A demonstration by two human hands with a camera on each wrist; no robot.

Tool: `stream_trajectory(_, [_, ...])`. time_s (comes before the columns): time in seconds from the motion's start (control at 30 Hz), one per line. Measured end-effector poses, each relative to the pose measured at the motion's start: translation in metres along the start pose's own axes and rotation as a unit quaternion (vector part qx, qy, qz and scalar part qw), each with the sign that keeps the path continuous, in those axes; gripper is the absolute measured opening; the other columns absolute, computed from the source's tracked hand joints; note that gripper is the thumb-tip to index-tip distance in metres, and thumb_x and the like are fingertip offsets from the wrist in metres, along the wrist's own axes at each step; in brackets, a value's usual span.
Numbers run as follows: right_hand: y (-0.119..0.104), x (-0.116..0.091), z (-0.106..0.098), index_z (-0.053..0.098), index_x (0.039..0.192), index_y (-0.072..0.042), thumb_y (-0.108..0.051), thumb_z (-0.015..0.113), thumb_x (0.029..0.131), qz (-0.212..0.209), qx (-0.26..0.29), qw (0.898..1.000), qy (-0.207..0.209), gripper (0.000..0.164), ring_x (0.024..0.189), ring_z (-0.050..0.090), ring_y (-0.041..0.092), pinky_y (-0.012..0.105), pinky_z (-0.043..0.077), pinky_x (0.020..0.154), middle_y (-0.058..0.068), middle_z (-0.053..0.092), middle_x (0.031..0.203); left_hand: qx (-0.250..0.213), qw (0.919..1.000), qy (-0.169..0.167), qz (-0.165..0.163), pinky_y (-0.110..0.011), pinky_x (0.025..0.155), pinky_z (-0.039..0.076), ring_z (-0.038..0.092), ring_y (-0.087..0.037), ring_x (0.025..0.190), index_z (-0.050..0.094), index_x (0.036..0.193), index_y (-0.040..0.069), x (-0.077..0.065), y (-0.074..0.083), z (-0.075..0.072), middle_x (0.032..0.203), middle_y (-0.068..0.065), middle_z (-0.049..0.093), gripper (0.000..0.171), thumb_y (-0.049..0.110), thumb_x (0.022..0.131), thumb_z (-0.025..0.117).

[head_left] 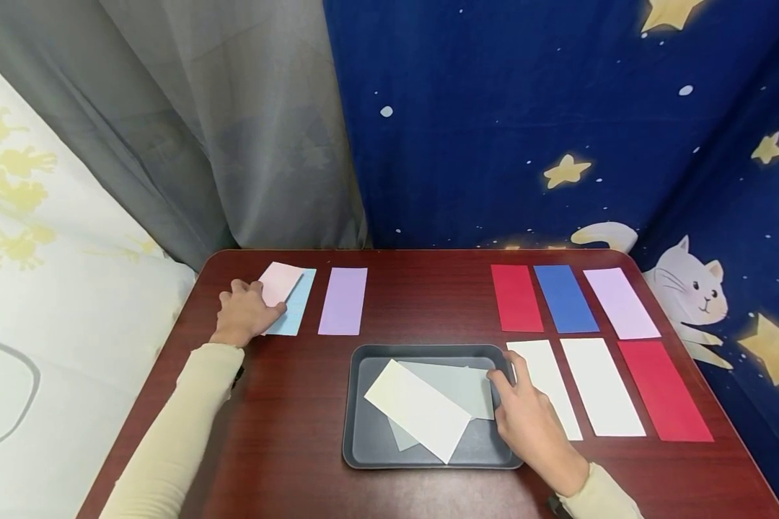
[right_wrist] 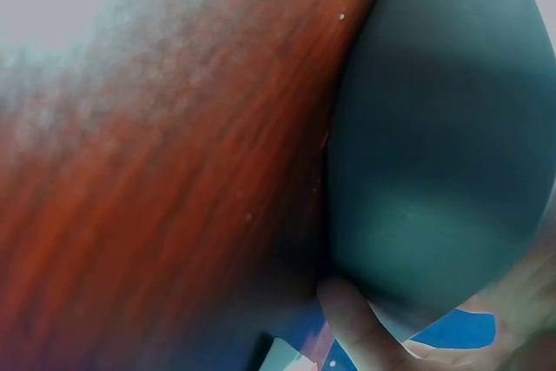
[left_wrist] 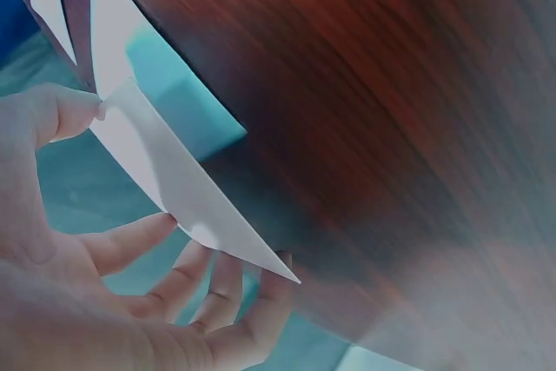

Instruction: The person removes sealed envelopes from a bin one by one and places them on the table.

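Note:
My left hand [head_left: 245, 311] is at the table's far left, its thumb and fingers pinching a pale pink paper card [head_left: 280, 280]. In the left wrist view this pink card [left_wrist: 195, 188] is tilted and overlaps a light blue card [left_wrist: 178, 89]. My right hand [head_left: 532, 414] grips the right rim of a dark grey tray [head_left: 361, 443], with a finger against the tray's outer wall [right_wrist: 434, 145] in the right wrist view. Inside the tray, a cream card [head_left: 418, 411] lies across grey card pieces [head_left: 470, 389].
A lilac card [head_left: 342, 301] lies right of the blue one. Two rows of cards are on the right: a red card [head_left: 516, 298], a blue card [head_left: 566, 298] and a pale lilac card [head_left: 622, 303] behind; white cards [head_left: 602, 387] and another red card [head_left: 665, 391] in front. Curtains hang behind.

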State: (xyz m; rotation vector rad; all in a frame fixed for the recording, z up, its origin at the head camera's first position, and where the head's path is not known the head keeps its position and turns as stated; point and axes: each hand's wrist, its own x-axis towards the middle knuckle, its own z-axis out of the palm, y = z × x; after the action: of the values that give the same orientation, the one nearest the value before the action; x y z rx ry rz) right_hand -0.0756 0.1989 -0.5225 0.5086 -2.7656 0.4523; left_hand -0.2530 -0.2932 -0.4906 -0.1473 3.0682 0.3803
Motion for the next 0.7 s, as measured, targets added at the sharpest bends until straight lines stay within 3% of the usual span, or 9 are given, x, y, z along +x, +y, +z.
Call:
stream_trajectory(0.23, [0.000,0.000,0.000,0.062,0.118,-0.007,0.005,0.065,0.067,-0.001,-0.002,1.000,0.003,0.052,0.044,0.033,0.006,0.020,0.031,0.040,0.022,0.037,0.142,-0.003,0.9992,-0.003,-0.040,-0.068,0.078,0.042,0.032,-0.056,0.113,0.036,0.142,-0.010,0.006,-0.020,-0.004,0.129,-0.038,0.027,0.080,0.048,0.090,0.055])
stream_trajectory(0.47, [0.001,0.001,0.002,0.062,0.116,-0.006,0.005,0.064,0.066,-0.007,-0.005,1.000,0.014,0.051,0.045,0.035,0.007,0.020,0.033,0.040,0.024,0.037,0.140,-0.017,0.9969,-0.026,-0.072,-0.072,0.084,0.035,0.028,-0.063,0.116,0.028,0.144,-0.014,0.012,-0.040,-0.006,0.133,-0.043,0.021,0.087,0.052,0.092,0.051])
stream_trajectory(0.7, [0.000,0.001,0.002,0.062,0.116,-0.006,0.004,0.065,0.067,-0.004,-0.010,1.000,0.011,0.050,0.046,0.035,0.006,0.020,0.033,0.041,0.024,0.037,0.140,-0.013,0.9951,-0.038,-0.091,-0.074,0.089,0.031,0.024,-0.066,0.119,0.020,0.146,-0.017,0.014,-0.049,-0.007,0.136,-0.046,0.017,0.093,0.052,0.092,0.050])
